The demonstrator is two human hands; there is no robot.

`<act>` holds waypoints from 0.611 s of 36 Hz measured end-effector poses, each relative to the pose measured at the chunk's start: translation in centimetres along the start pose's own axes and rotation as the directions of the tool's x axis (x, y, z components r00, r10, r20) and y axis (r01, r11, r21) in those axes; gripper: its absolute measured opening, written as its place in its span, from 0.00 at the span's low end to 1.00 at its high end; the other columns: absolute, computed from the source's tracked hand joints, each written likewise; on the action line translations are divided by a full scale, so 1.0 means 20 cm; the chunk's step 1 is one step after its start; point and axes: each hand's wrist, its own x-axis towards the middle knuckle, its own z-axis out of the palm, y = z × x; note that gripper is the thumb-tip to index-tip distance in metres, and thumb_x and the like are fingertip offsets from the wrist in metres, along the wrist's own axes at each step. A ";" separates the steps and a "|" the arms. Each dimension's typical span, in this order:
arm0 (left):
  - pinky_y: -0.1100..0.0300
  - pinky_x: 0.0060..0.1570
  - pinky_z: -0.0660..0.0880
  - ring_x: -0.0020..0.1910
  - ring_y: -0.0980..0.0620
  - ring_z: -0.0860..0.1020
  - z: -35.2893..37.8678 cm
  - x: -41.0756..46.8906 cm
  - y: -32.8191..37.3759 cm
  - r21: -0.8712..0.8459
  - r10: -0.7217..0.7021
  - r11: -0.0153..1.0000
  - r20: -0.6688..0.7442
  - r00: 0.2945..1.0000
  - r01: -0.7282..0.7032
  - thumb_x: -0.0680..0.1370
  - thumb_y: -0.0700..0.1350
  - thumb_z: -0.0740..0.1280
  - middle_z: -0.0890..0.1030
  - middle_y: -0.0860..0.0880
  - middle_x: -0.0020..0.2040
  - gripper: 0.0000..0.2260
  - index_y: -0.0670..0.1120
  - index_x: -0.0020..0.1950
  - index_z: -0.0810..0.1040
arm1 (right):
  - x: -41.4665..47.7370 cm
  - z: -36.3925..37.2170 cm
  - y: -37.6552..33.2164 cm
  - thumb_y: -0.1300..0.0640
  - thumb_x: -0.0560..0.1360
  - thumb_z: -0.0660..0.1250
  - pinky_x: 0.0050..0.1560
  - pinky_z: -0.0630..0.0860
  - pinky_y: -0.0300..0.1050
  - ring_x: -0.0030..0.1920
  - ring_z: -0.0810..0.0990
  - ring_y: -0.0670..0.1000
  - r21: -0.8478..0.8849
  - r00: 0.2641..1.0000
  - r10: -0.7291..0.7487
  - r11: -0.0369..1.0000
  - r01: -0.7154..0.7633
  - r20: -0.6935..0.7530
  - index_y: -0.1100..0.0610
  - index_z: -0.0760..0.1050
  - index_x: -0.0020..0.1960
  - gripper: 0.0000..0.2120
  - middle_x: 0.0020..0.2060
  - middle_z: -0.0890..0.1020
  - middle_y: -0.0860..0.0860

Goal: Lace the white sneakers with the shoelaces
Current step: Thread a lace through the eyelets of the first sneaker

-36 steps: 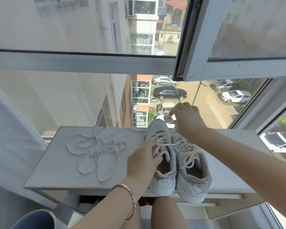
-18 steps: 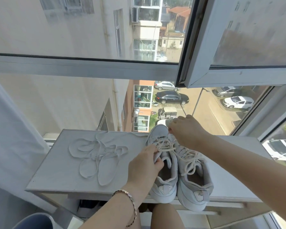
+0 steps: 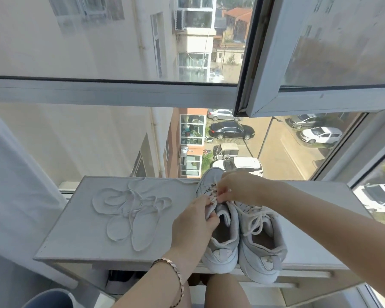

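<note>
Fingertips (image 3: 220, 196) of the right hand (image 3: 239, 187), back from the toe, pinch the flat white shoelace (image 3: 212, 189) at the eyelets; the left hand (image 3: 192, 223) grips the half-laced white padded sneaker (image 3: 223, 238) on the pale grey tabletop (image 3: 76, 230). Slack taken up, next eyelet likely.

The white sneakers (image 3: 265, 265) have smooth, faintly glossy, leather-like uppers and soft matt cloth linings. Their threaded laces (image 3: 257, 221) are thick woven cord. The loose shoelaces (image 3: 129, 207) are flat, matt cloth tape. The tabletop (image 3: 80, 236) looks painted, matt and slightly gritty. The bracelet (image 3: 176, 273) is polished rose-toned metal.
</note>
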 end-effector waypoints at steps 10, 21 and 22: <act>0.64 0.45 0.71 0.47 0.54 0.76 0.01 -0.02 -0.01 -0.097 -0.025 0.995 0.005 1.000 0.025 0.78 0.45 0.63 0.78 0.53 0.50 0.12 0.50 0.61 0.73 | -0.01 0.09 -0.02 0.56 0.81 0.54 0.44 0.70 0.44 0.46 0.77 0.54 0.287 0.956 0.220 0.945 -0.160 -0.192 0.56 0.71 0.55 0.09 0.49 0.81 0.54; 0.63 0.51 0.73 0.54 0.56 0.76 -0.01 -0.04 -0.03 -0.082 -0.006 0.997 -0.015 1.000 0.004 0.77 0.45 0.63 0.76 0.57 0.56 0.14 0.52 0.63 0.70 | -0.04 -0.02 0.06 0.52 0.80 0.58 0.36 0.69 0.40 0.42 0.75 0.55 0.433 0.788 0.565 0.791 -0.433 -0.245 0.71 0.61 0.63 0.23 0.43 0.74 0.57; 0.63 0.53 0.72 0.57 0.57 0.75 -0.02 -0.03 -0.02 -0.073 0.026 0.997 -0.011 1.000 -0.027 0.77 0.44 0.62 0.75 0.57 0.58 0.16 0.53 0.65 0.69 | -0.08 -0.01 0.03 0.49 0.79 0.59 0.41 0.69 0.40 0.48 0.74 0.55 0.289 0.802 0.500 0.861 -0.419 -0.326 0.68 0.61 0.63 0.24 0.48 0.74 0.58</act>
